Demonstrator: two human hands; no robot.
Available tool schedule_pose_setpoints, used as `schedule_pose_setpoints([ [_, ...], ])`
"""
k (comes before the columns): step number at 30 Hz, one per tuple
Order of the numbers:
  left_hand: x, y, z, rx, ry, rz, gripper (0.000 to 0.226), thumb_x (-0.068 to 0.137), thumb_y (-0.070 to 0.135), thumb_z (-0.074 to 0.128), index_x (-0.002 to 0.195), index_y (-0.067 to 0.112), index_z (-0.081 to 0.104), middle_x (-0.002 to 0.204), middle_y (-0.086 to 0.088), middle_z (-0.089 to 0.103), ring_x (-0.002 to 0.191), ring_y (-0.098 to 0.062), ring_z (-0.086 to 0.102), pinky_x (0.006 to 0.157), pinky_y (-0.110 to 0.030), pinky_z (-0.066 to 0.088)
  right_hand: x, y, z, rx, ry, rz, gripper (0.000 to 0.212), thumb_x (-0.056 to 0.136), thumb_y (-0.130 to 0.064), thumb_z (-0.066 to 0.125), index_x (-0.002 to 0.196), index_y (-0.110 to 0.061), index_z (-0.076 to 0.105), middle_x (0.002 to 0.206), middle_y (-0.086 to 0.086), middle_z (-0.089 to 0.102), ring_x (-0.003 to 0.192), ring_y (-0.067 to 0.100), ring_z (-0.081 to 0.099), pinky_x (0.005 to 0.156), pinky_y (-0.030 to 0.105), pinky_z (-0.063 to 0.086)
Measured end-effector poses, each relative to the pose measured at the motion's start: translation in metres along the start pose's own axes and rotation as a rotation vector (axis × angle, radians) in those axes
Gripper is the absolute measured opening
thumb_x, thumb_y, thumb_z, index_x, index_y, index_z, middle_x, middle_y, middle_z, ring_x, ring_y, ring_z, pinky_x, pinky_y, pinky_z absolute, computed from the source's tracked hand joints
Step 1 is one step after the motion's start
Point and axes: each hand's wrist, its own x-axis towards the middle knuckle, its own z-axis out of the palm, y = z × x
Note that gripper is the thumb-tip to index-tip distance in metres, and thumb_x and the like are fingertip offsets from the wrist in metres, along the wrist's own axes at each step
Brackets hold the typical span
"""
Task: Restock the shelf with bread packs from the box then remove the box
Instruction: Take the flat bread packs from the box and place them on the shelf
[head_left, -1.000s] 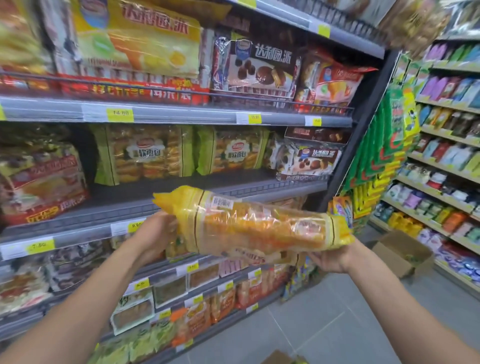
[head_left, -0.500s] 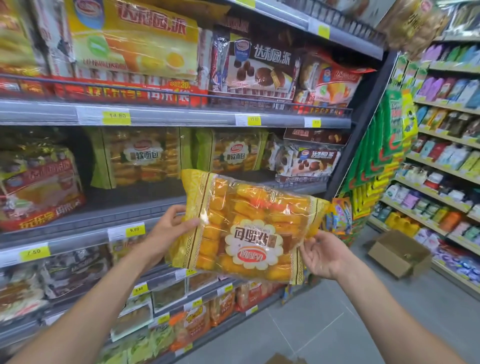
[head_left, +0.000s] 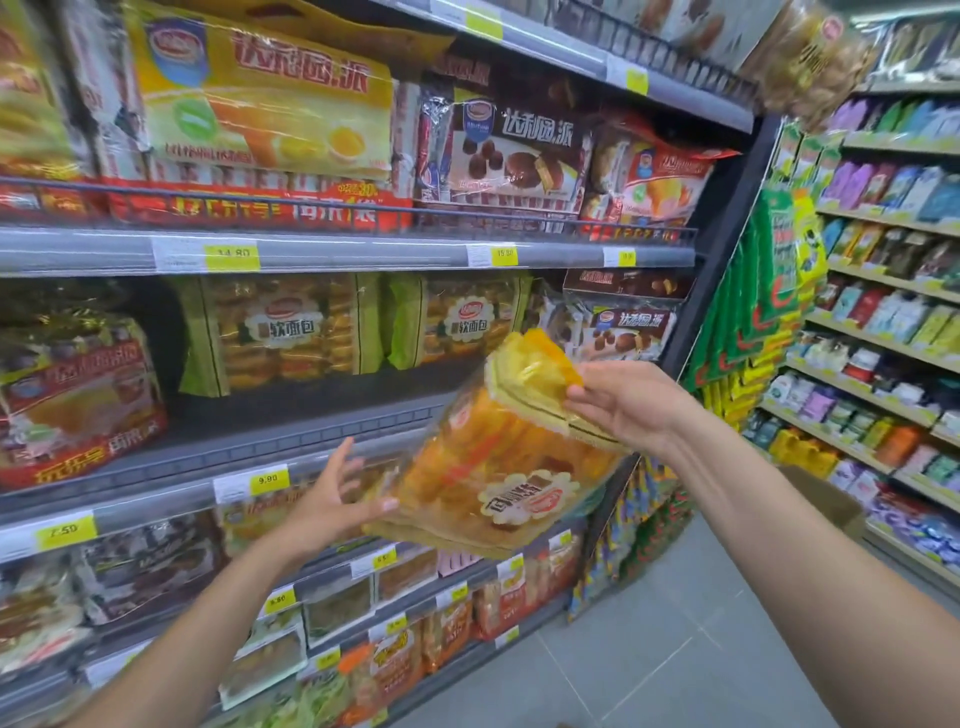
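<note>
The shelf (head_left: 291, 441) ran along the left, its grey edges carrying yellow price tags (head_left: 232, 256) reading 14.80, 15.80, 9.90 and 7.50. On the middle level stood two green-edged bread packs (head_left: 283, 332) with a round white label in Chinese characters, a bare stretch of shelf in front of them. Above lay a large yellow pie bag (head_left: 265, 98) and a brown chocolate pie bag (head_left: 511, 150), both printed in Chinese. The yellow bread pack (head_left: 498, 457) hung tilted in the air before the middle level, its scalloped white label with a red logo facing down. The right hand (head_left: 628, 402) pinched its upper end between thumb and fingers. The left hand (head_left: 332, 499) was spread wide, fingertips touching the pack's lower corner.
</note>
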Motion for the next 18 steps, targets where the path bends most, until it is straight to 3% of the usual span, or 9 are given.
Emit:
schedule_pose_setpoints([
  [2,-0.001,0.010,0.007,0.047,-0.029,0.072,0.136,0.049,0.069,0.089,0.158,0.042,0.011,0.154,0.018,0.030,0.142,-0.009,0.034,0.117,-0.042,0.036,0.000,-0.009,0.019,-0.248,-0.043,-0.029,0.009,0.097,-0.004,0.064,0.095,-0.002,0.072,0.087,0.013,0.076,0.074,0.015,0.075,0.073,0.026,0.062],
  [5,0.004,0.028,0.034,0.219,-0.167,0.155,0.121,0.058,0.065,0.089,0.155,0.045,0.020,0.156,0.023,0.033,0.141,0.002,0.036,0.119,-0.032,0.033,-0.001,-0.017,0.048,-0.522,-0.091,-0.077,0.009,0.094,-0.010,0.070,0.100,-0.003,0.074,0.082,0.012,0.076,0.074,0.014,0.075,0.068,0.019,0.060],
  [7,0.001,0.045,0.060,0.261,-0.208,0.177,0.101,0.067,0.051,0.090,0.149,0.040,0.032,0.144,0.028,0.045,0.126,0.013,0.046,0.112,-0.017,0.036,-0.003,-0.021,0.064,-0.632,-0.103,-0.104,0.011,0.093,-0.014,0.073,0.099,-0.006,0.076,0.081,0.012,0.078,0.075,0.013,0.076,0.065,0.017,0.058],
  [10,0.001,0.053,0.089,0.129,-0.159,0.208,0.069,0.075,0.032,0.090,0.135,0.027,0.056,0.120,0.021,0.068,0.106,0.010,0.065,0.094,-0.013,0.049,-0.001,-0.023,0.075,-0.643,-0.098,-0.124,0.011,0.092,-0.014,0.073,0.097,-0.005,0.077,0.079,0.011,0.078,0.076,0.016,0.077,0.063,0.018,0.058],
  [13,0.004,0.049,0.097,-0.039,-0.026,0.169,0.049,0.077,0.024,0.087,0.122,0.024,0.066,0.109,0.014,0.076,0.101,0.000,0.071,0.097,-0.028,0.054,-0.002,-0.023,0.074,-0.639,-0.083,-0.153,0.015,0.094,-0.015,0.071,0.104,-0.006,0.076,0.088,0.011,0.078,0.079,0.015,0.077,0.065,0.018,0.059],
  [15,0.005,0.044,0.094,-0.120,0.013,0.136,0.045,0.079,0.021,0.085,0.121,0.018,0.068,0.109,0.009,0.077,0.102,-0.008,0.073,0.101,-0.040,0.054,-0.005,-0.022,0.070,-0.626,-0.101,-0.183,0.020,0.097,-0.017,0.067,0.115,-0.008,0.071,0.096,0.012,0.078,0.084,0.017,0.077,0.069,0.022,0.061],
  [18,0.003,0.036,0.088,-0.189,0.038,0.106,0.050,0.073,0.029,0.087,0.118,0.020,0.069,0.110,0.007,0.077,0.103,-0.013,0.073,0.102,-0.046,0.053,-0.008,-0.021,0.058,-0.538,-0.061,-0.306,0.038,0.098,-0.018,0.065,0.136,-0.016,0.058,0.104,0.010,0.076,0.083,0.022,0.077,0.073,0.029,0.063],
])
